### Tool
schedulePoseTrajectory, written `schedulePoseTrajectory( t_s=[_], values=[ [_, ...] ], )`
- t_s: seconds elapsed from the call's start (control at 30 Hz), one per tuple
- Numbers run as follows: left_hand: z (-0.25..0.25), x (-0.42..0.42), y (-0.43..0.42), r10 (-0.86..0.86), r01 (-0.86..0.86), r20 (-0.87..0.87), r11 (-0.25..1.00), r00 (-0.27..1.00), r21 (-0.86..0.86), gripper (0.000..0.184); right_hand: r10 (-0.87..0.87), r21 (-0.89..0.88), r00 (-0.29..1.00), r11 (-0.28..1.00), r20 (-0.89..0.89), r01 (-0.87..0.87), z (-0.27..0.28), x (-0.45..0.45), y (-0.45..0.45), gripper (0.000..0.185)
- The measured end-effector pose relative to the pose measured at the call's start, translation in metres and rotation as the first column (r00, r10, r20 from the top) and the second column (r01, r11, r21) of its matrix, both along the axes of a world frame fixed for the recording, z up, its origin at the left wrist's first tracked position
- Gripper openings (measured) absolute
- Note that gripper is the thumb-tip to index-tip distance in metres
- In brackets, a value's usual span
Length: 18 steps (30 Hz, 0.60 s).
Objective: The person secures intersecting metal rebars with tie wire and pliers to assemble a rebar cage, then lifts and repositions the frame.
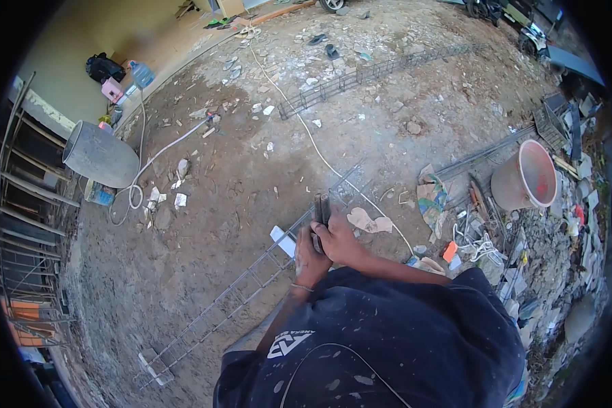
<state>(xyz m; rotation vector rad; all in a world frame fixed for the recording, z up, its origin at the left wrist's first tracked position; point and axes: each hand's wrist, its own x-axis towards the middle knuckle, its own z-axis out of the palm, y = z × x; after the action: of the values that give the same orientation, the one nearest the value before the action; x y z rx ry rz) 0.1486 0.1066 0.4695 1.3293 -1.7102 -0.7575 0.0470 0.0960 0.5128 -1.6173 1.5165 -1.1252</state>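
Note:
Both my hands meet in front of my dark shirt, above a long steel rebar frame [234,299] that lies on the ground. My left hand [310,257] is wrapped round the lower part of a dark, two-part tool [323,207], which looks like metal handles. My right hand [338,239] presses against the same tool from the right, fingers closed on it. The tool's far end points away from me. A white block [283,241] lies beside the frame, left of my hands. Another pale block [156,368] sits under the frame's near end.
A second rebar frame [381,71] lies farther off. A grey barrel [102,155] stands at the left, with a white hose [177,141] near it. At the right are a pale bucket [523,175], an orange piece [449,251], tangled white string [481,246] and rubble.

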Motion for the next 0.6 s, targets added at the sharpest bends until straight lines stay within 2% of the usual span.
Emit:
schedulePoseTrajectory(
  t_s=[0.03,0.07,0.13,0.2,0.27,0.3,0.33,0.4,0.47,0.5,0.53,0.57,0.6],
  values=[
    [0.003,0.007,0.000,-0.014,0.015,-0.040,1.000,0.999,0.025,0.034,0.084,0.022,0.996,0.996,0.030,-0.085,0.002,0.003,-0.002,0.019],
    [0.003,0.013,-0.001,0.012,-0.011,-0.035,0.999,0.999,0.033,0.034,0.168,0.041,0.984,0.984,0.063,-0.171,0.004,0.008,-0.003,0.020],
    [-0.001,0.024,0.001,0.038,-0.010,0.224,0.992,0.974,-0.124,0.027,0.211,-0.004,0.976,0.977,0.058,-0.211,0.006,0.021,0.001,0.020],
    [-0.014,0.022,0.009,0.130,-0.116,0.202,0.990,0.971,-0.079,0.023,0.247,-0.037,0.967,0.969,0.056,-0.246,0.007,0.030,0.007,0.021],
    [-0.029,0.021,0.016,0.340,-0.356,0.147,0.928,0.929,0.105,0.024,0.218,0.009,0.973,0.976,0.072,-0.219,0.006,0.039,0.007,0.022],
    [-0.025,0.022,0.019,0.379,-0.388,0.117,0.920,0.918,0.061,0.024,0.252,0.092,0.964,0.961,0.088,-0.260,0.016,0.040,0.009,0.027],
    [-0.028,0.028,0.027,0.379,-0.392,0.133,0.915,0.916,0.092,0.024,0.253,0.125,0.962,0.956,0.099,-0.265,0.026,0.036,0.015,0.027],
    [-0.030,0.058,0.037,0.386,-0.454,0.265,0.844,0.884,0.285,0.029,0.355,-0.002,0.927,0.934,0.120,-0.357,0.049,0.020,0.017,0.031],
    [-0.055,0.094,0.056,0.496,-0.623,0.381,0.668,0.780,0.407,0.035,0.612,0.346,0.778,0.705,0.146,-0.619,0.077,-0.027,0.012,0.035],
    [-0.077,0.116,0.071,0.525,-0.686,0.445,0.600,0.726,0.411,0.037,0.715,0.509,0.649,0.470,0.260,-0.722,0.104,-0.054,0.005,0.038],
    [-0.093,0.136,0.092,0.548,-0.746,0.508,0.527,0.665,0.407,0.039,0.716,0.592,0.557,0.248,0.420,-0.767,0.111,-0.083,0.005,0.046],
    [-0.093,0.147,0.113,0.558,-0.773,0.535,0.466,0.635,0.431,0.040,0.642,0.545,0.479,0.113,0.598,-0.831,0.114,-0.113,0.009,0.053],
    [-0.093,0.156,0.135,0.569,-0.797,0.559,0.402,0.603,0.451,0.041,0.584,0.452,0.418,0.096,0.696,-0.887,0.122,-0.132,0.017,0.055]
  ],
)
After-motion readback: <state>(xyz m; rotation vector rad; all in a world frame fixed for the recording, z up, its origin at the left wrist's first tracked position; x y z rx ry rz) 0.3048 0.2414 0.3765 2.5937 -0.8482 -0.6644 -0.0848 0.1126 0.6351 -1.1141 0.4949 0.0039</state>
